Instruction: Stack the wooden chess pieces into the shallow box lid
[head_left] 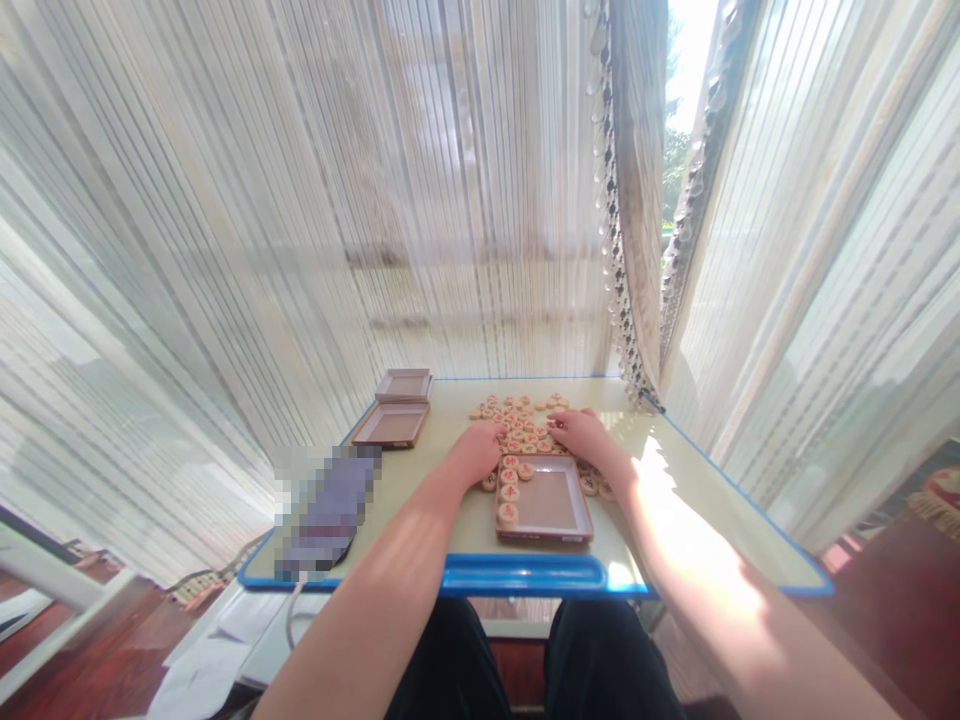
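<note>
Round wooden Chinese chess pieces (514, 434) with red or dark characters lie in a loose pile on the pale tabletop. Nearest me is a shallow box tray (551, 500). Several pieces (509, 494) form a column along its left side, and one more lies beside the top of that column. My left hand (478, 452) reaches to the pile's left edge, its fingers curled; whatever is at the fingertips is hidden. At the right edge, my right hand (583, 436) has its fingers bent around a piece at the fingertips.
Two more shallow boxes (391, 426) stand at the back left. A pixelated, phone-like object (330, 515) with a cable lies at the left edge. The table has a blue rim (525, 574). String curtains (465, 200) hang behind it. Loose pieces (606, 491) lie right of the tray.
</note>
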